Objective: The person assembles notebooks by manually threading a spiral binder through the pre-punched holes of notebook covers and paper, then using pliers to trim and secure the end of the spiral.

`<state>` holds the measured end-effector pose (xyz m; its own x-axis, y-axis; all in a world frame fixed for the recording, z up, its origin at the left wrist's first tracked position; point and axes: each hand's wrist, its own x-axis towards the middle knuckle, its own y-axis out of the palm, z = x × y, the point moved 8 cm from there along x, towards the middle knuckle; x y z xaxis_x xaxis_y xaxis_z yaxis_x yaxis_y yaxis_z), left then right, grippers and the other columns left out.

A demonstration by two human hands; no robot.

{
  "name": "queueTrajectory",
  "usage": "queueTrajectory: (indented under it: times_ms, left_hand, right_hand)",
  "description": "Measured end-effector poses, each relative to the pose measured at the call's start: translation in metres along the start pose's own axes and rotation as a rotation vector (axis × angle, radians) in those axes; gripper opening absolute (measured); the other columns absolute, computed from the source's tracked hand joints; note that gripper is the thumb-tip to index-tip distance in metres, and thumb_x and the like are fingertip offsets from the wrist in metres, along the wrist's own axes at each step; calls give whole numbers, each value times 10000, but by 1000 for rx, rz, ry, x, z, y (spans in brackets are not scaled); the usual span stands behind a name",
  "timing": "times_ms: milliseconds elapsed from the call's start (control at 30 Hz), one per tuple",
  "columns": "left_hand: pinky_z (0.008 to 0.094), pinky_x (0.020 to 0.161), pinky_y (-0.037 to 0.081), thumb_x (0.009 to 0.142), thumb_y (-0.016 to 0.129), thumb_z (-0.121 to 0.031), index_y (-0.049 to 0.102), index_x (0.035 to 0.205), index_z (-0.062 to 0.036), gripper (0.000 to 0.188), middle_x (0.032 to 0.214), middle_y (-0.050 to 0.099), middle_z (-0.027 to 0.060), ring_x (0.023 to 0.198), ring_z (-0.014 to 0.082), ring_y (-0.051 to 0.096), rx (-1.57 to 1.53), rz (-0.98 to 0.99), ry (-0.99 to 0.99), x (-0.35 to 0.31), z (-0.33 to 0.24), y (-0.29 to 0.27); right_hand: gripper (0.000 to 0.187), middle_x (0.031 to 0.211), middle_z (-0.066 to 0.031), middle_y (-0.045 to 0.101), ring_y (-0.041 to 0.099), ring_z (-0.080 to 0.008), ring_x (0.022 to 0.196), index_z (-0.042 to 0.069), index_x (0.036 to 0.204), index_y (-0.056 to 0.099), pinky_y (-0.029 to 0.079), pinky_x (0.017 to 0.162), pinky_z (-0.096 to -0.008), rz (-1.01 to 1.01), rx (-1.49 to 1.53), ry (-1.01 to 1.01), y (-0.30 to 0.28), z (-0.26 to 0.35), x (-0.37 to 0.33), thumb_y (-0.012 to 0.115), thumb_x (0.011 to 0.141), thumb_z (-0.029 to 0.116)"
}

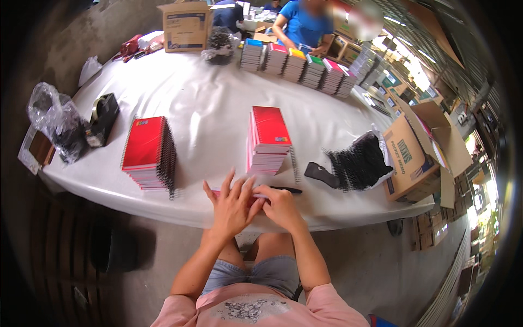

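Observation:
At the table's front edge, my left hand lies with its fingers spread over a notebook, of which only bits of pink and red show. Beside it, my right hand has its fingers bent and pinched at the notebook's right side. A slim black tool lies just beyond my right fingers; its kind is unclear. Straight ahead stands a stack of red-covered notebooks, with a loose black spiral coil by its right side. Another stack of red notebooks, with black coils along its right side, stands to the left.
Black spiral coils lie right, near an open carton. A black tape dispenser and a plastic bag sit left. Notebook stacks with coloured covers line the far edge, where a person in blue works. Another carton stands there.

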<state>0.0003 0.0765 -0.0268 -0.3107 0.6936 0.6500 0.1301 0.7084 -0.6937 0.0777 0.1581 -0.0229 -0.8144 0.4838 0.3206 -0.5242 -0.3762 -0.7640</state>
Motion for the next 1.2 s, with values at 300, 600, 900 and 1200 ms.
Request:
queueTrajectory:
  times_ms: [300, 600, 900, 1200]
  left_hand:
    - [625, 886, 207, 560, 742, -595, 505, 704, -100, 568, 947, 488, 55, 1120, 320, 415, -7, -214, -38, 9, -10, 2]
    - [444, 768, 290, 538, 756, -545, 486, 715, -105, 545, 924, 505, 48, 878, 269, 422, 87, -248, -22, 5, -6, -2]
    - [528, 796, 263, 494, 731, -487, 517, 746, -145, 476, 967, 490, 19, 971, 248, 418, 16, -226, -118, -2, -1, 6]
    - [534, 799, 261, 478, 748, -501, 518, 774, -122, 533, 938, 479, 38, 974, 266, 420, 38, -166, -112, 1, -1, 8]
  right_hand:
    - [302, 896, -151, 641, 638, -266, 845, 41, 1106, 550, 493, 725, -358, -399, -9, 510, -94, -167, 56, 594, 820, 130]
    - [497, 1071, -236, 476, 534, -376, 1001, 52, 1299, 472, 436, 893, -417, -322, -190, 382, -62, -168, 93, 421, 810, -19]
    - [200, 927, -46, 640, 581, -100, 790, 41, 1021, 681, 467, 703, -230, -15, 341, 53, -70, -31, -7, 611, 838, 0]
    - [190, 879, -55, 620, 589, -111, 804, 37, 981, 694, 470, 706, -237, -109, 417, 74, -35, -30, -22, 668, 795, 11]
